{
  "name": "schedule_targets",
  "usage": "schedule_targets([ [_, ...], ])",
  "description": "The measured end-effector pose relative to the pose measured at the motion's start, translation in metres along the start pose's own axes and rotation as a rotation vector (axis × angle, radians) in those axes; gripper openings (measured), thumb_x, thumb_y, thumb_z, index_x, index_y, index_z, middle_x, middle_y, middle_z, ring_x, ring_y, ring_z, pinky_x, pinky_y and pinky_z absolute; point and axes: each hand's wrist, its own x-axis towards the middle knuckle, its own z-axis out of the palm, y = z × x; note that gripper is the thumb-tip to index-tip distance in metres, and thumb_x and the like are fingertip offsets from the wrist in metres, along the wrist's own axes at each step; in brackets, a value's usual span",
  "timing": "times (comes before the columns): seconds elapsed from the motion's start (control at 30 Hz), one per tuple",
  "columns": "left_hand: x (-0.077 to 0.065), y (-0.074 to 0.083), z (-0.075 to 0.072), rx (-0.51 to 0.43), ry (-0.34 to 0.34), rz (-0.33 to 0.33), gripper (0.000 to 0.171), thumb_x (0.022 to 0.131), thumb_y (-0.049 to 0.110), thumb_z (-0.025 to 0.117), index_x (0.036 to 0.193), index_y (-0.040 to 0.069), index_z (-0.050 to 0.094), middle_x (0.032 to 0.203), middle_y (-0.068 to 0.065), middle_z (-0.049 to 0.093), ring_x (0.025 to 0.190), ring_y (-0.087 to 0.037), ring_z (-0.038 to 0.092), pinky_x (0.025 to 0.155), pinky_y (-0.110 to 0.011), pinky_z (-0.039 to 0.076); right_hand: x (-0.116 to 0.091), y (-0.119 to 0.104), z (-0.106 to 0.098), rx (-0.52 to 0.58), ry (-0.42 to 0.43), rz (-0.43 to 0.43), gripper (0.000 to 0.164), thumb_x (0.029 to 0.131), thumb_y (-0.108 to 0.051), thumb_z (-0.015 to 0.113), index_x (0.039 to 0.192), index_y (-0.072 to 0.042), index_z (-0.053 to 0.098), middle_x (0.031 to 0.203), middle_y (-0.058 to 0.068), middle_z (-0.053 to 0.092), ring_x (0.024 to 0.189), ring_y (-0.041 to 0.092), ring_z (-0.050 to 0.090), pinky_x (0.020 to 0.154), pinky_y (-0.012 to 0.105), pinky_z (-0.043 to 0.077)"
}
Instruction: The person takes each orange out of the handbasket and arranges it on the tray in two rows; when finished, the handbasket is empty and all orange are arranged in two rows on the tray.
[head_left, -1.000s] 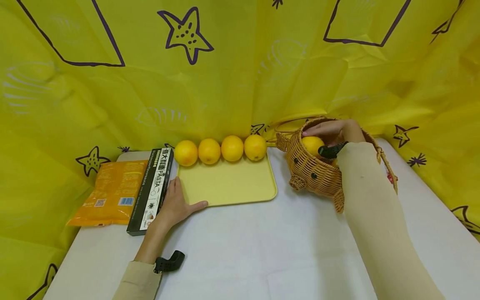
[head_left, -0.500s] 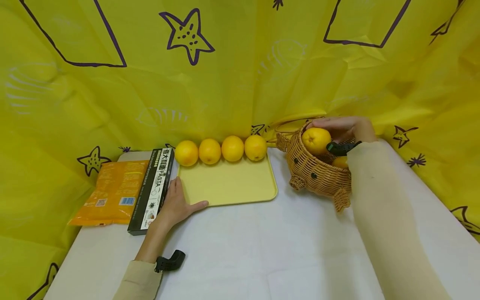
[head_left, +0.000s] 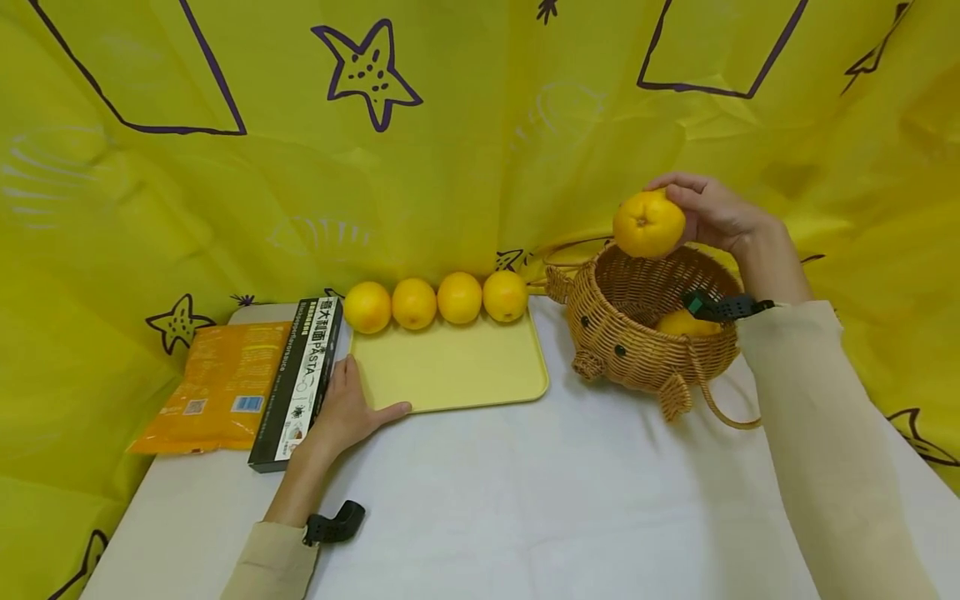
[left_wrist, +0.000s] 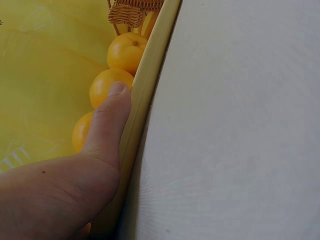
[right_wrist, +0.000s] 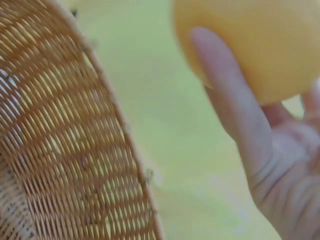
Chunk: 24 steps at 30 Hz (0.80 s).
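Observation:
My right hand [head_left: 716, 212] grips an orange [head_left: 648, 225] above the back rim of a pig-faced wicker basket [head_left: 637, 362]. In the right wrist view, the thumb [right_wrist: 220, 65] presses the side of the fruit, beside the basket's woven wall. Another yellow-orange fruit [head_left: 688, 323] lies inside the basket, partly covered by the wrist camera. My left hand [head_left: 347, 412] rests at the near left corner of a pale yellow tray [head_left: 450, 371]. Its thumb [left_wrist: 107, 120] lies straight along the front edge, the fingers along the left side. Several oranges [head_left: 460, 297] stand in a row at the tray's back edge.
Left of the tray lies a black and white pasta box [head_left: 296, 387], with an orange plastic packet [head_left: 217, 387] beside it. The basket's thin handle [head_left: 720, 408] hangs onto the white table [head_left: 525, 500]. A yellow printed cloth [head_left: 450, 167] hangs behind.
My right hand has lifted the orange up out of the basket and above its rim. The basket's handle has dropped to the front right. My left hand stays at the tray.

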Motion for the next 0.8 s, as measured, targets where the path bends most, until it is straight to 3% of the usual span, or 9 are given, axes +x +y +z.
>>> schedule_targets([
  [0.2, -0.001, -0.004, 0.000, 0.005, -0.013, -0.011, 0.127, 0.076, 0.054, 0.076, 0.149, -0.014, -0.003, 0.154, -0.034, 0.007, 0.143, -0.049, 0.016, 0.119, -0.056, 0.019, -0.008, 0.008, 0.041, 0.059, 0.172, -0.143, 0.027, 0.101, -0.005, 0.042, 0.114, -0.002, 0.066, 0.109, 0.011, 0.066, 0.085, 0.024, 0.071, 0.060, 0.042, 0.060],
  [0.4, 0.000, -0.005, 0.000, 0.001, -0.007, -0.004, 0.127, 0.076, 0.054, 0.076, 0.149, -0.013, -0.003, 0.154, -0.034, 0.007, 0.143, -0.050, 0.016, 0.119, -0.056, 0.020, -0.015, 0.022, 0.087, 0.073, 0.270, -0.241, 0.021, 0.098, -0.007, 0.053, 0.116, -0.003, 0.064, 0.119, 0.010, 0.067, 0.095, 0.020, 0.069, 0.063, 0.034, 0.061],
  [0.63, 0.002, -0.005, -0.001, -0.002, 0.003, 0.007, 0.128, 0.075, 0.054, 0.077, 0.149, -0.014, -0.002, 0.154, -0.035, 0.007, 0.143, -0.050, 0.016, 0.118, -0.057, 0.021, -0.023, 0.044, 0.120, -0.023, 0.190, -0.270, 0.025, 0.098, -0.004, 0.052, 0.122, -0.006, 0.060, 0.130, 0.006, 0.063, 0.107, 0.016, 0.064, 0.078, 0.024, 0.059],
  [0.8, 0.002, -0.004, 0.000, -0.001, -0.008, -0.003, 0.128, 0.076, 0.054, 0.076, 0.149, -0.014, -0.003, 0.154, -0.035, 0.006, 0.143, -0.050, 0.016, 0.119, -0.057, 0.020, -0.024, 0.059, 0.135, -0.045, 0.090, -0.281, 0.026, 0.097, -0.007, 0.056, 0.123, -0.010, 0.060, 0.131, 0.004, 0.062, 0.107, 0.013, 0.062, 0.073, 0.018, 0.057],
])
